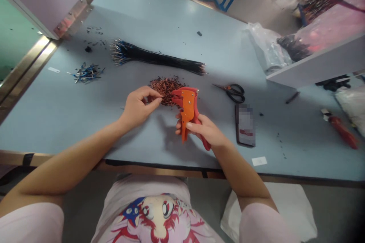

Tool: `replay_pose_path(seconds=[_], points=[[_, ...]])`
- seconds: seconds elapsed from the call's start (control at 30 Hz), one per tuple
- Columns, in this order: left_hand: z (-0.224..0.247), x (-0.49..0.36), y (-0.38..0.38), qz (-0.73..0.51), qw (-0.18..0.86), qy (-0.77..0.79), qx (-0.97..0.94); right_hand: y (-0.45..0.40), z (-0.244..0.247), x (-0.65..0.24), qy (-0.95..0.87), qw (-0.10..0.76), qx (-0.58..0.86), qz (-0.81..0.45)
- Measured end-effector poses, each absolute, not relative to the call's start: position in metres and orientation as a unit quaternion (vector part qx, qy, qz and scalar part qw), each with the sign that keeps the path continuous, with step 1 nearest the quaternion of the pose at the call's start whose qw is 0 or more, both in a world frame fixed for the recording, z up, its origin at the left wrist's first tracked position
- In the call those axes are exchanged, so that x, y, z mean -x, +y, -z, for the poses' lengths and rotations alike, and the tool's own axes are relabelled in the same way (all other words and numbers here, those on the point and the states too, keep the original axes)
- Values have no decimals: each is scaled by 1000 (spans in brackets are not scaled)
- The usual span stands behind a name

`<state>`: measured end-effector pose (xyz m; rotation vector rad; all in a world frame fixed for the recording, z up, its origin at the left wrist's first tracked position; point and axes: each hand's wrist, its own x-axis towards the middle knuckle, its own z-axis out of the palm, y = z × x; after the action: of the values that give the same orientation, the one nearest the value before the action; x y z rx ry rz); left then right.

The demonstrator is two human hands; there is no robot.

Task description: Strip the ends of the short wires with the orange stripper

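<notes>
My left hand (141, 104) pinches a thin dark wire (148, 102) between thumb and fingertips. A pale tip pokes out on the other side of the hand, and the wire's front end points at the stripper's jaws. My right hand (203, 129) is wrapped around the handles of an orange and red wire stripper (188, 104), held upright above the table. Whether the wire's end touches the jaws I cannot tell. Behind and below the jaws lies a heap of short copper-coloured scraps (164, 83). A long bundle of black wires (159, 59) with blue and metal ends lies farther back.
Blue-and-metal wire ends (87, 73) lie in a small pile at left. Scissors (235, 92) and a phone (245, 126) are right of my right hand. Farther right are red-handled pliers (342, 131), a white panel (316, 62) and plastic bags (269, 49).
</notes>
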<state>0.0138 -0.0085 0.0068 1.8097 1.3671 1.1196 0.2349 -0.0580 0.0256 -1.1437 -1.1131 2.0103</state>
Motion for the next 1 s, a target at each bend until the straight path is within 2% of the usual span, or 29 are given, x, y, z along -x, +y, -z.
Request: replay_pose_path(seconds=[0.67,0.73,0.83,1.0], points=[[-5,-15,-15,-434,186,483,-737,-59,-22,-236,-454,272,416,-740],[-6,-14,-14,-447,180,497,-722,-58,-26,-238,-504,259,442,-695],[-7,-11,-11,-461,172,535,-687,-59,-33,-237,-635,217,498,-549],[-4,-5,-1,-485,159,559,-654,-68,-34,-223,-821,77,478,-303]])
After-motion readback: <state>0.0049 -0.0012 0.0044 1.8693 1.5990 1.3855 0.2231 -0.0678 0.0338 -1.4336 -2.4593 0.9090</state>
